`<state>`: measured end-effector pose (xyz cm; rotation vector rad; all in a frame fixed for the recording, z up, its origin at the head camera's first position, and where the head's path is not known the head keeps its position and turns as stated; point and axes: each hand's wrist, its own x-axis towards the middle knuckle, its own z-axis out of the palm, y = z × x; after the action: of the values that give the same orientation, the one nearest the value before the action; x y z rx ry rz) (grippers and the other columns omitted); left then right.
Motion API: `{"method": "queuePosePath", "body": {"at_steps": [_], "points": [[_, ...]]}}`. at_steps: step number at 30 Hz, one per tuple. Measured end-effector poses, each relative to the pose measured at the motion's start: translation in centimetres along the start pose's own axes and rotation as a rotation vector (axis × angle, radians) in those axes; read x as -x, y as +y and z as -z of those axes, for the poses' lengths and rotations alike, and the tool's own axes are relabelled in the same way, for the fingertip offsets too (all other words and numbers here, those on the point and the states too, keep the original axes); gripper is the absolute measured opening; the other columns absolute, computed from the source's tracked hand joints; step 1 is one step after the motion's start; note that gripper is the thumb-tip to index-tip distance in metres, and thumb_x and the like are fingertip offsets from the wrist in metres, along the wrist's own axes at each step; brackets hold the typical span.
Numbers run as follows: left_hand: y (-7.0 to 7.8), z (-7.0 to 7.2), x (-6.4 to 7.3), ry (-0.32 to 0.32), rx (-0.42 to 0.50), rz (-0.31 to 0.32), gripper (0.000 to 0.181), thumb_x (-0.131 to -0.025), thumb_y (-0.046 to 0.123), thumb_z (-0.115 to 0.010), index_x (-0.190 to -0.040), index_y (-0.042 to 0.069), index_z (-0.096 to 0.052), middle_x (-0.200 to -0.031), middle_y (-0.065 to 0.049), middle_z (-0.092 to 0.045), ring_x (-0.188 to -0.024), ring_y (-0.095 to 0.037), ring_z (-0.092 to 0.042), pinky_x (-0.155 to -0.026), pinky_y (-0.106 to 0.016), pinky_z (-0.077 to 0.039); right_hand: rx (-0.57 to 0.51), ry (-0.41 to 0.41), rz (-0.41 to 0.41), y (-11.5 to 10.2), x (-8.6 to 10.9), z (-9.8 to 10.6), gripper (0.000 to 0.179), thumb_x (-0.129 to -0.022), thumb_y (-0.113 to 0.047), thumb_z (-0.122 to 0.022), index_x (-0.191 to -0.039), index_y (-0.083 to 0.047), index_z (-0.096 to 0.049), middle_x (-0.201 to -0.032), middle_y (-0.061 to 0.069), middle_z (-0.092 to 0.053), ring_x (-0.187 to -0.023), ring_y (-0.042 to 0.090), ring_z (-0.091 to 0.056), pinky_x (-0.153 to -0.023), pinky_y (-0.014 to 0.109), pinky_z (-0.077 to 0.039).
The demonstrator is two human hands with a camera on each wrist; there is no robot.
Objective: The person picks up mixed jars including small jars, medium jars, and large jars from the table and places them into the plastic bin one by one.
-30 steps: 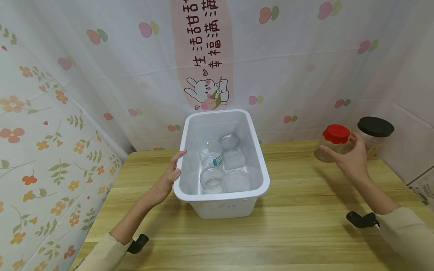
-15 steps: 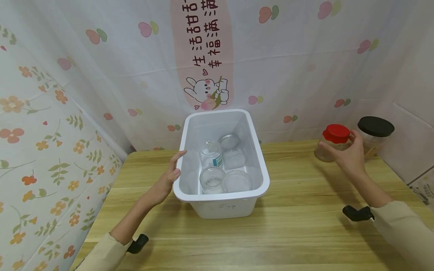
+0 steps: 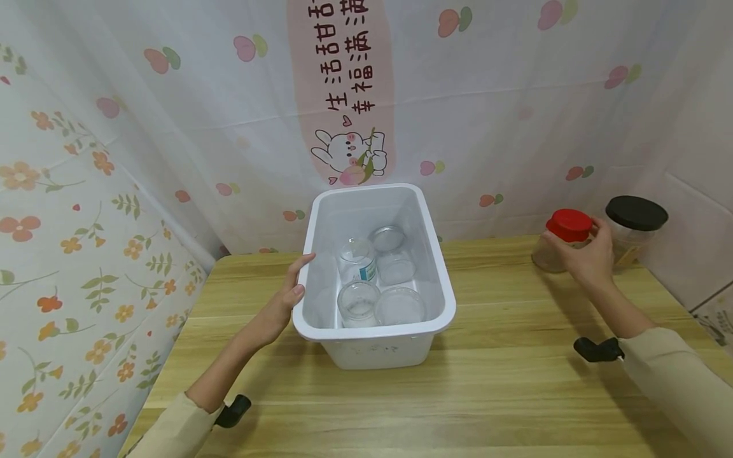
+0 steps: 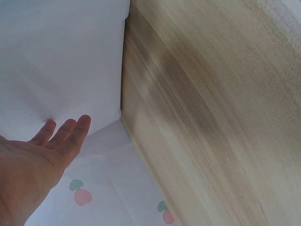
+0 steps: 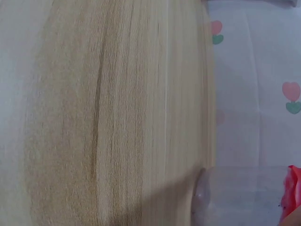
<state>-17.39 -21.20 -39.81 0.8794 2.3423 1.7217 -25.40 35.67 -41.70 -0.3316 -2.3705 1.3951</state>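
Note:
A white plastic tub (image 3: 375, 351) stands mid-table with several clear jars (image 3: 357, 304) and lidded containers inside. My left hand (image 3: 277, 312) holds its left rim; thumb and a finger lie at the rim, while in the left wrist view other fingers (image 4: 77, 136) reach along the outer wall. At the back right, my right hand (image 3: 590, 257) grips a clear jar (image 3: 546, 256) with a red lid (image 3: 569, 224), thumb on one side and fingers on the other. The jar stands upright on the table. In the right wrist view the jar (image 5: 240, 197) shows at the lower edge, with the hand mostly out of frame.
A larger clear jar with a black lid (image 3: 635, 214) stands just right of the red-lidded one, near the wall. The wooden table (image 3: 504, 381) ends at a patterned curtain (image 3: 487, 140) behind. Floral cloth (image 3: 86, 286) hangs at the left.
My right hand has shifted slightly left and closed in around the red-lidded jar. The right sleeve has moved left too. My left hand and the tub stay where they were.

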Motion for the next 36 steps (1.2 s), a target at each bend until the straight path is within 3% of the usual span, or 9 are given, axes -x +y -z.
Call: {"method": "queuePosePath", "body": {"at_steps": [4, 7, 11, 17, 32, 36], "points": [[0.02, 0.0, 0.01, 0.005, -0.013, 0.006, 0.058, -0.107, 0.042, -0.028, -0.158, 0.023, -0.01, -0.152, -0.027, -0.016, -0.124, -0.05, -0.035, -0.093, -0.066, -0.038, 0.016, 0.011, -0.016, 0.35, -0.26, -0.03, 0.094, -0.093, -0.045, -0.067, -0.159, -0.005, -0.014, -0.159, 0.021, -0.024, -0.142, 0.038, -0.026, -0.11, 0.054, -0.025], [0.04, -0.01, 0.02, 0.007, -0.011, 0.009, 0.058, -0.107, 0.043, -0.028, -0.158, 0.023, -0.01, -0.152, -0.028, -0.015, -0.124, -0.053, -0.034, -0.093, -0.066, -0.039, 0.044, 0.018, -0.022, 0.48, -0.37, -0.06, 0.09, -0.094, -0.046, -0.064, -0.158, -0.004, -0.017, -0.154, 0.022, -0.03, -0.13, 0.036, -0.034, -0.099, 0.043, -0.033], [0.08, -0.01, -0.01, 0.005, -0.004, 0.012, 0.059, -0.106, 0.044, -0.029, -0.158, 0.023, -0.01, -0.152, -0.03, -0.014, -0.124, -0.055, -0.033, -0.093, -0.067, -0.038, 0.058, 0.017, -0.023, 0.5, -0.42, -0.03, 0.086, -0.096, -0.046, -0.061, -0.156, -0.001, -0.019, -0.148, 0.023, -0.035, -0.111, 0.025, -0.039, -0.083, 0.031, -0.033], [0.1, -0.04, 0.0, 0.009, -0.01, 0.013, 0.06, -0.106, 0.044, -0.029, -0.158, 0.023, -0.01, -0.151, -0.03, -0.014, -0.123, -0.055, -0.033, -0.093, -0.067, -0.038, 0.053, 0.009, -0.02, 0.53, -0.38, 0.04, 0.084, -0.097, -0.046, -0.06, -0.155, -0.001, -0.02, -0.145, 0.022, -0.036, -0.095, 0.012, -0.039, -0.077, 0.031, -0.035], [0.06, -0.06, 0.0, 0.007, -0.015, 0.006, 0.059, -0.106, 0.043, -0.029, -0.158, 0.024, -0.01, -0.152, -0.025, -0.016, -0.123, -0.048, -0.036, -0.092, -0.068, -0.038, 0.053, 0.011, 0.0, 0.98, -0.41, 0.03, 0.083, -0.098, -0.044, -0.06, -0.156, -0.001, -0.019, -0.145, 0.021, -0.036, -0.09, 0.003, -0.038, -0.076, 0.03, -0.036], [0.06, -0.04, 0.01, 0.006, -0.023, 0.008, 0.059, -0.106, 0.044, -0.029, -0.159, 0.024, -0.01, -0.154, -0.024, -0.016, -0.124, -0.048, -0.036, -0.092, -0.067, -0.038, 0.04, 0.024, 0.006, 0.96, -0.4, 0.02, 0.083, -0.098, -0.043, -0.062, -0.156, -0.001, -0.021, -0.146, 0.022, -0.037, -0.1, 0.012, -0.042, -0.08, 0.027, -0.037]]}}
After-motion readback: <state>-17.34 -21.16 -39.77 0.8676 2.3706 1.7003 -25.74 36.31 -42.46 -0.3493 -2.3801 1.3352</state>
